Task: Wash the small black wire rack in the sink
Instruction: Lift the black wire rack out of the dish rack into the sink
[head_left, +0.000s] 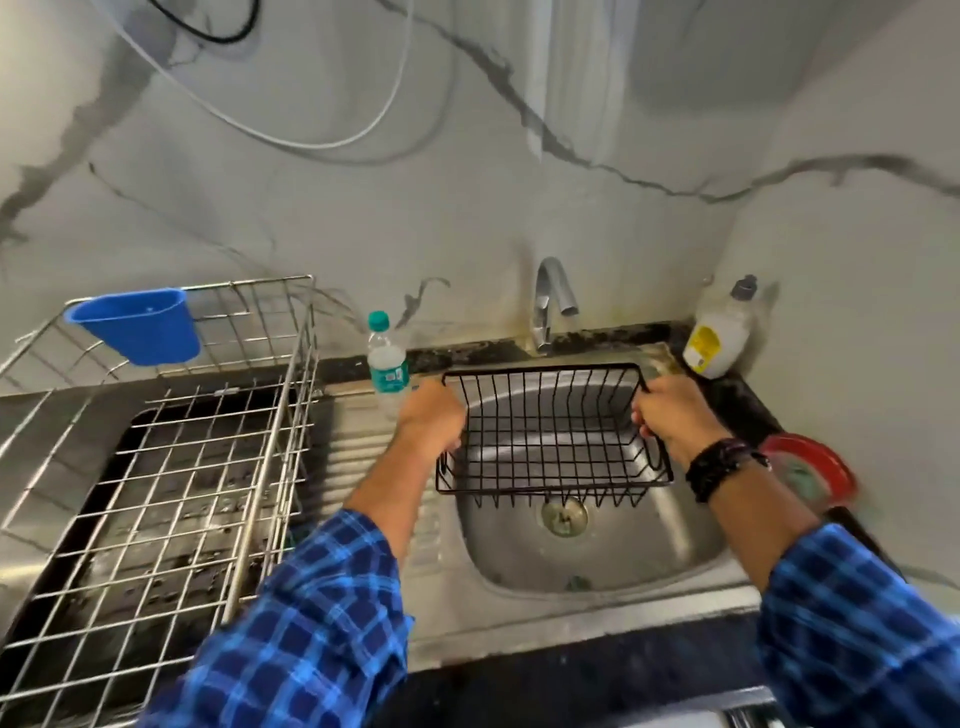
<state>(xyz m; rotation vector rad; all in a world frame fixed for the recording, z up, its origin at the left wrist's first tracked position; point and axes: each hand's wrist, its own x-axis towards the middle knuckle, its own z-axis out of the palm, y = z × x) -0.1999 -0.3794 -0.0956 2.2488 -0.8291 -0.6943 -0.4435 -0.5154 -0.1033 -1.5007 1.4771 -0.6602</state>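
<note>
Black wire rack (550, 436) in both hands

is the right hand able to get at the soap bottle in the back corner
Probably, but not freely: the right hand grips the black wire rack; nothing stands between it and the soap bottle.

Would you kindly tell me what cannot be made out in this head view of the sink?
The red round thing on the right: motion-blurred, so I cannot tell what it is.
Label on the pale bottle: too small to read.
Fingertips of the left hand: hidden by the hand itself, at the end of the black wire rack.
The steel rack: cut off by the left and bottom edges.
</note>
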